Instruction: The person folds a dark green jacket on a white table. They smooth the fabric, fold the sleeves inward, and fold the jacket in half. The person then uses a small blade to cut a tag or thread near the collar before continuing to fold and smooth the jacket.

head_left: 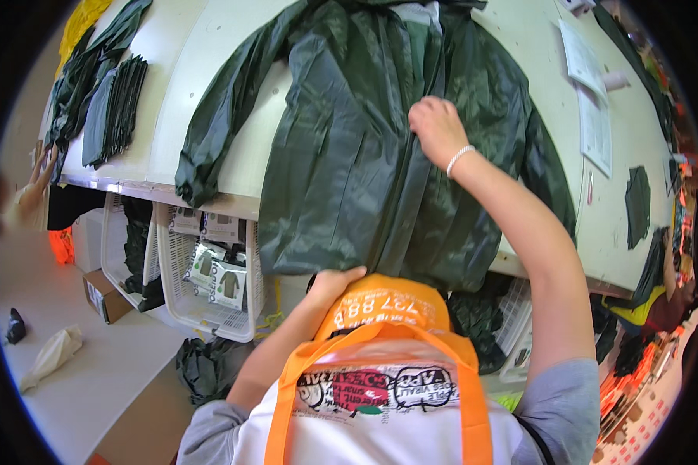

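Note:
A dark green rain jacket (326, 147) lies front up across the table, its hem hanging over the near edge. My right hand (438, 132) is closed in a pinch on the front opening, partway up the jacket. Down at the hem, my left hand (337, 285) grips the jacket's bottom edge; the thumb shows and the other fingers are mostly hidden. One sleeve stretches out to the left, and the other runs down the right side beneath my forearm. Pale cloth shows inside the collar at the top.
Folded dark garments (116, 112) are stacked at the table's left. White baskets (209, 314) below the edge hold packaged garments. Paper sheets (589, 101) and a small dark folded piece (637, 208) lie at the right. Another person's hand (39, 174) is at far left.

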A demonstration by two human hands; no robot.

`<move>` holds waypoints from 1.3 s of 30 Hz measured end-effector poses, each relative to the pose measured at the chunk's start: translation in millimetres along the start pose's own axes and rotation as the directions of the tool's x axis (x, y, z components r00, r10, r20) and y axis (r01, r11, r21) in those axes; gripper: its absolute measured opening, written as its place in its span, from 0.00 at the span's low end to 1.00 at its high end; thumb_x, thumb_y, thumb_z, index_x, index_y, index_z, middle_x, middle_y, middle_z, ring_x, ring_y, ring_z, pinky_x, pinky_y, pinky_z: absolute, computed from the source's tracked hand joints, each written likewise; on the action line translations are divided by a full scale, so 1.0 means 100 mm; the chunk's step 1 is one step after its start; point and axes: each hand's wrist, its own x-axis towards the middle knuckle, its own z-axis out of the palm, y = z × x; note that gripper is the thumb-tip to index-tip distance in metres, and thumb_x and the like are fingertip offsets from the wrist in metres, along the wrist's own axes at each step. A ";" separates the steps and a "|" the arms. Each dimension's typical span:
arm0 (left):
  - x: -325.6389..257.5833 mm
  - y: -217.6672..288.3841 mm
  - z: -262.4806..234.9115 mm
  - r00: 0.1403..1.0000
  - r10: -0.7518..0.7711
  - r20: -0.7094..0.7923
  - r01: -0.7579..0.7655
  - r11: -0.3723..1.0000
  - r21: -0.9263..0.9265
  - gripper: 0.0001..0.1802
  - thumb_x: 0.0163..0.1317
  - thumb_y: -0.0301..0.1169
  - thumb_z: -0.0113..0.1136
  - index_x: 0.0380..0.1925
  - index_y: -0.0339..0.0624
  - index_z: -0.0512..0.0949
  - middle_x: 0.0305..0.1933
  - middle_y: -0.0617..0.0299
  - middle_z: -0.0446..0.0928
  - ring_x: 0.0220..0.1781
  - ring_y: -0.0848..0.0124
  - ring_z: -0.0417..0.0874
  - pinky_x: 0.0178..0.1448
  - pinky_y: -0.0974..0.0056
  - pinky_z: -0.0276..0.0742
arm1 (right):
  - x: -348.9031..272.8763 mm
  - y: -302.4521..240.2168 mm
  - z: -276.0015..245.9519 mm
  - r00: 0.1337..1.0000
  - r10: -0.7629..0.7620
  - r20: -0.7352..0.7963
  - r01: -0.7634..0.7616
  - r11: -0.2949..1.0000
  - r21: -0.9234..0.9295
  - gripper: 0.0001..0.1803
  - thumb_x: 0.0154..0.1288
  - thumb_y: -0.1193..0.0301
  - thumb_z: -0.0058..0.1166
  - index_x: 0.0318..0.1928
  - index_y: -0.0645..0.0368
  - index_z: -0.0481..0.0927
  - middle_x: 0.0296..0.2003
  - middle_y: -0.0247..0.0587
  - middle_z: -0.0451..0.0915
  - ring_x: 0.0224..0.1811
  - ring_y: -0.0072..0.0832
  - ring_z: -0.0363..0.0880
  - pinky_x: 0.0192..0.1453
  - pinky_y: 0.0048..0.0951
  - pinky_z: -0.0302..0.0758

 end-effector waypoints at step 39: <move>1.29 4.14 0.30 0.311 0.867 0.389 -0.164 -0.354 0.921 0.27 0.51 0.41 0.65 0.49 0.41 0.74 0.46 0.57 0.73 0.51 0.59 0.75 0.50 0.57 0.74 | 1.38 1.54 0.32 0.814 0.521 0.255 -0.508 0.853 -0.123 0.09 0.60 0.68 0.55 0.40 0.57 0.76 0.34 0.43 0.80 0.42 0.40 0.78 0.49 0.40 0.70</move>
